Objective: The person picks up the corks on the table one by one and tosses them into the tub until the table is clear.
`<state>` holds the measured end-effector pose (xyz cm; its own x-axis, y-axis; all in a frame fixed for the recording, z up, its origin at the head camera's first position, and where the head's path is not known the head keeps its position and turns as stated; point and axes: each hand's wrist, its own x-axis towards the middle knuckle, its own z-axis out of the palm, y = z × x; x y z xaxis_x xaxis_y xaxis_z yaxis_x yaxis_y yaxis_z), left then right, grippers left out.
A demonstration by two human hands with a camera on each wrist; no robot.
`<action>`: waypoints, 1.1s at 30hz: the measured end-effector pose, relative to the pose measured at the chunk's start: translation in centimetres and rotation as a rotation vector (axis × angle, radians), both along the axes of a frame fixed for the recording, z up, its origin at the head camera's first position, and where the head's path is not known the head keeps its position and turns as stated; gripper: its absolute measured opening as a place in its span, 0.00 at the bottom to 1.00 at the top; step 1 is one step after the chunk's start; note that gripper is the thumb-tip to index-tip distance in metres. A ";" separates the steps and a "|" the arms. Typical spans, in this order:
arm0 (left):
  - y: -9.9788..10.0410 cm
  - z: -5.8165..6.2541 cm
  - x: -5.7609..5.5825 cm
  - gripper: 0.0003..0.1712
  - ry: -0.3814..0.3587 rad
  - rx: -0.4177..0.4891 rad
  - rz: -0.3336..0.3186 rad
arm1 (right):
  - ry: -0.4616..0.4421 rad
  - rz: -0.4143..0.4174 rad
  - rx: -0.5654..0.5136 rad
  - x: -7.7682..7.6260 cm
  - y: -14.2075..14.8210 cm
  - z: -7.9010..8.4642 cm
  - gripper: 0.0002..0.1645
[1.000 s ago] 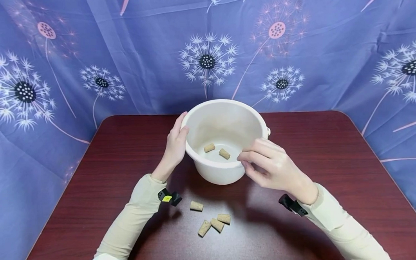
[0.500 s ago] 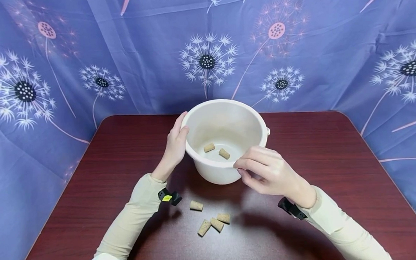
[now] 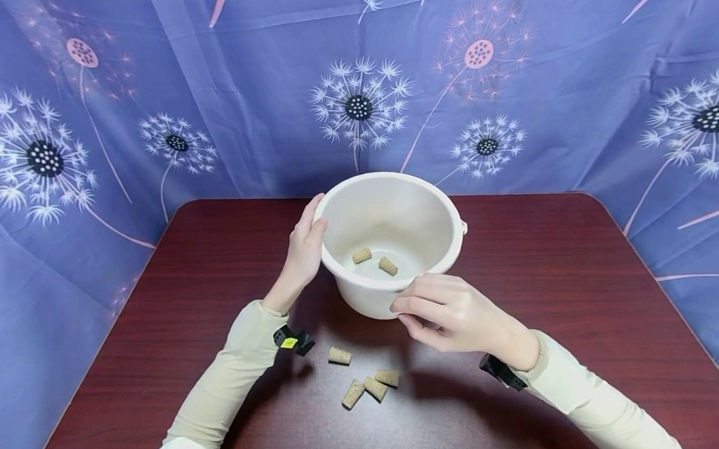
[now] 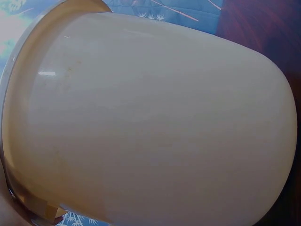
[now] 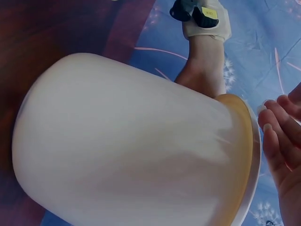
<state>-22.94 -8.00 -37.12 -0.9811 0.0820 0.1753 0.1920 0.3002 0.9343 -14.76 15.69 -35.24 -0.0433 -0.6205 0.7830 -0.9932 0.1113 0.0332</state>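
Observation:
A white plastic bucket (image 3: pixel 375 296) stands in the middle of the table, its mouth facing up toward me. My left hand (image 3: pixel 302 251) grips its rim on the left, thumb over the edge and fingers along the outside. Two corks (image 3: pixel 362 255) lie on the bucket's floor. My right hand (image 3: pixel 443 315) hovers in front of the bucket's near right rim, fingers loosely bent with nothing between them. In the right wrist view its fingers (image 5: pixel 275 141) are just off the rim. On the table nearer me lie several corks (image 3: pixel 375 388), three of them close together.
The dark red wooden table (image 3: pixel 227 258) has rounded far corners. A blue cloth (image 3: pixel 255 87) with dandelion prints hangs behind it and along both sides. A small lug (image 3: pixel 464 227) sticks out from the bucket's right rim.
My right hand has drawn back from over the bucket's rim, down and slightly left toward me. My left hand, the bucket and the corks have stayed in place.

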 end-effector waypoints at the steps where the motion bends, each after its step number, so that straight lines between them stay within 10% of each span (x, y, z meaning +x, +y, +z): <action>1: 0.0 0.0 0.0 0.29 -0.001 -0.002 0.001 | -0.003 0.000 0.008 0.0 0.0 -0.1 0.09; 33: 0.1 0.0 0.0 0.30 0.006 -0.007 0.005 | 0.033 0.000 0.112 0.6 -0.5 -1.6 0.11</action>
<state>-22.95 -7.92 -37.15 -0.9803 0.0784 0.1811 0.1966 0.3077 0.9310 -14.14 15.22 -36.81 -0.0187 -0.7043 0.7097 -0.9913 0.1054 0.0785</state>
